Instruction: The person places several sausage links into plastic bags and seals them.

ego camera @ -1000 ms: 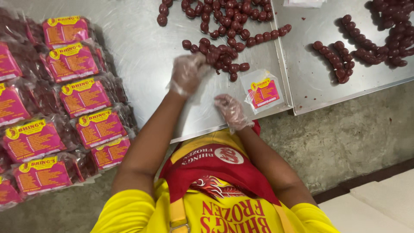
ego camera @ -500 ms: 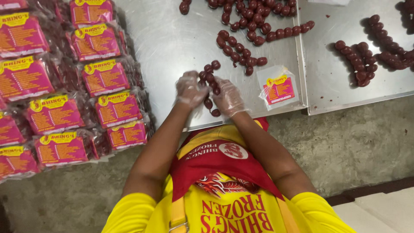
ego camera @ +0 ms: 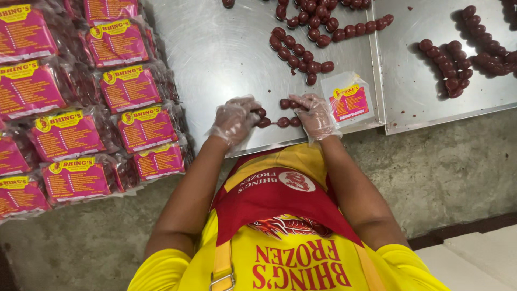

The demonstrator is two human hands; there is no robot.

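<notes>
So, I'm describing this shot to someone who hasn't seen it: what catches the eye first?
Both gloved hands, left hand and right hand, meet at the near edge of the steel table, gripping a short string of dark red sausage links. More sausage strings sprawl across the table beyond. Far left, rows of sealed packs with pink labels lie overlapping.

Bright, even light; soft glare on the steel table (ego camera: 226, 48); sharp focus, edges slightly bowed

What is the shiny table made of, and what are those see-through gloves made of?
The table looks like brushed steel: grey, with soft glare and round scuff marks. The gloves on the left hand and right hand look like thin clear plastic film: loose, crinkled and glossy, though the exact plastic cannot be told.
</notes>
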